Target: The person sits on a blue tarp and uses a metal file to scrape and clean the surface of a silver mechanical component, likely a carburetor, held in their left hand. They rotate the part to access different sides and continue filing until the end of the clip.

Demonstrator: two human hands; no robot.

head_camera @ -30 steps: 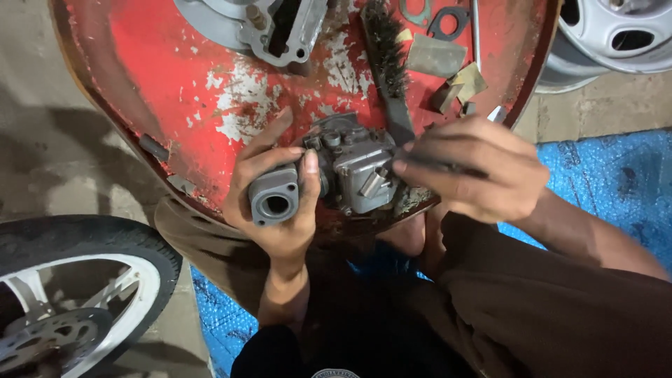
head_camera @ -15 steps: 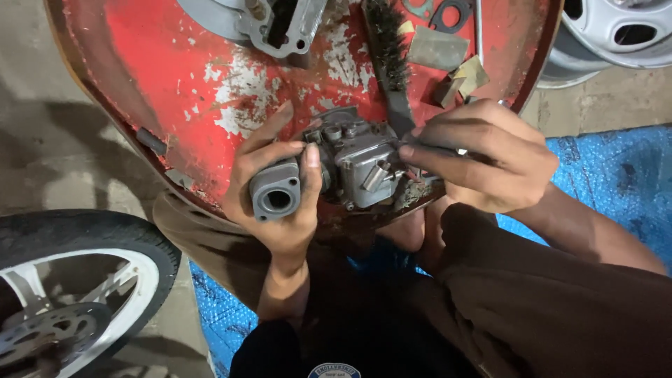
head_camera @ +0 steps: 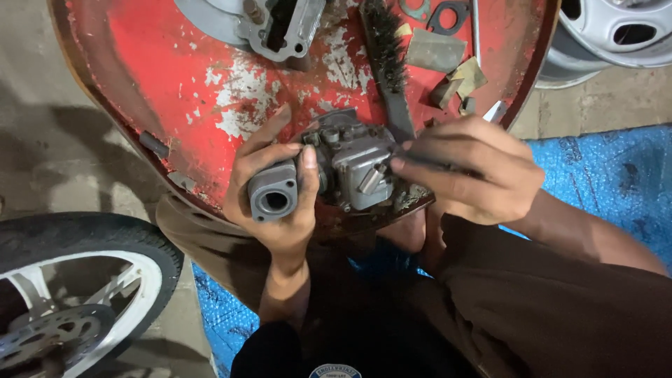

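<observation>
Carb point(head_camera: 343, 168): grey metal, over near edge of red tray point(head_camera: 140, 84), above lap. L hand point(head_camera: 276, 199): wrapped round carb's round-port end, thumb on top. R hand point(head_camera: 476, 171): fingers pinched shut on thin dark tool point(head_camera: 434, 164), tip at carb body. Wire brush point(head_camera: 385, 56), gaskets point(head_camera: 448, 14) on tray. Wheel point(head_camera: 77, 294) lower left; blue mat point(head_camera: 602, 175) at right.

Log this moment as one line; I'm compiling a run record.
left hand: grips carburetor | right hand: holds thin tool to carburetor | surface: red metal tray | nearby: wire brush, gaskets, motorcycle wheel
</observation>
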